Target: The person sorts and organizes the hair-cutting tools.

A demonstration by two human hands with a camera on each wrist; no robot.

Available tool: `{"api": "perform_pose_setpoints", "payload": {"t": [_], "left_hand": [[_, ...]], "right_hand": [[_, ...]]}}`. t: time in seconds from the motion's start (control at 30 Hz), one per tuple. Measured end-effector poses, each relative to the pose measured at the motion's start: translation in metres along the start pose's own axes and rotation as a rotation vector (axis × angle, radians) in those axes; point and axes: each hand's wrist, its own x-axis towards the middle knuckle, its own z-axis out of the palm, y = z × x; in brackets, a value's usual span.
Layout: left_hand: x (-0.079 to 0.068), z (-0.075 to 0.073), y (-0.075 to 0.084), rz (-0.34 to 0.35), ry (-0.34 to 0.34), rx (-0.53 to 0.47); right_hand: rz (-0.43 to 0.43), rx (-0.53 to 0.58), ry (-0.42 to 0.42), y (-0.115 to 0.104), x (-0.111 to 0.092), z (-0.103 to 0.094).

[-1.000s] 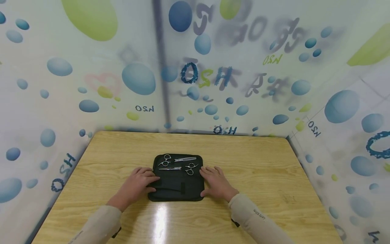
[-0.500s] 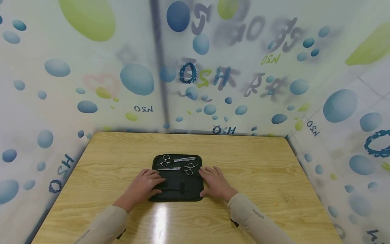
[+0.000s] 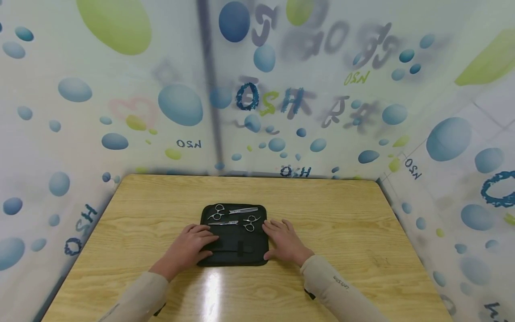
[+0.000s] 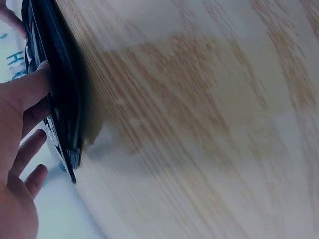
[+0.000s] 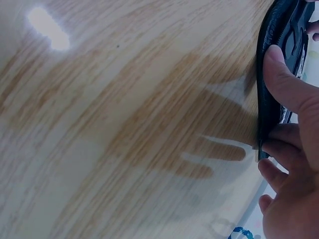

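A black zip case [image 3: 255,241] lies unfolded and flat on the wooden table. Two pairs of hairdressing scissors are tucked in its far half: the farther pair [image 3: 243,210] has its finger rings to the left, the nearer pair [image 3: 227,222] has them to the right. My left hand [image 3: 187,250] rests over the case's left side, thumb and fingers relaxed on the near half. At the opposite edge, my right hand [image 3: 287,241] touches the case with fingers spread. The right wrist view shows the right thumb [image 5: 280,67] pressing on the case's zipped rim [image 5: 266,107].
The pale wooden table [image 3: 334,223] spreads out around the case, with a bright light reflection in front of it. Behind stands a curtain-like wall [image 3: 181,165] printed with blue and green drops, and a similar panel [image 3: 450,223] runs along the right.
My left hand has slid slightly right, further onto the case, and then stayed there. The right hand, case and scissors hold their places; the head view shifts a little.
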Motion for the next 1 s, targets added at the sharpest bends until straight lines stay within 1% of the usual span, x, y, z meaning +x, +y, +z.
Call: {"api": "perform_pose_setpoints", "payload": {"t": [0.13,0.27,0.33,0.53,0.77,1.0], "left_hand": [[-0.006,-0.003,-0.005,-0.038,-0.002,-0.02],[-0.011,-0.006,-0.01,-0.083,0.007,-0.015],[-0.013,-0.007,-0.011,-0.095,0.007,-0.009],[-0.012,-0.007,-0.011,-0.072,-0.008,0.003],[-0.009,-0.005,-0.009,-0.059,-0.036,0.018],[-0.006,-0.004,-0.004,-0.032,-0.038,0.009]], "right_hand": [[0.003,0.002,-0.002,0.0,0.0,-0.001],[0.007,0.008,-0.002,0.0,0.0,-0.001],[0.008,0.011,-0.003,0.0,0.0,-0.001],[0.006,0.011,-0.005,0.0,0.0,-0.001],[-0.01,0.005,0.016,0.0,0.0,-0.001],[-0.012,0.014,0.02,0.0,-0.001,0.0]]}}
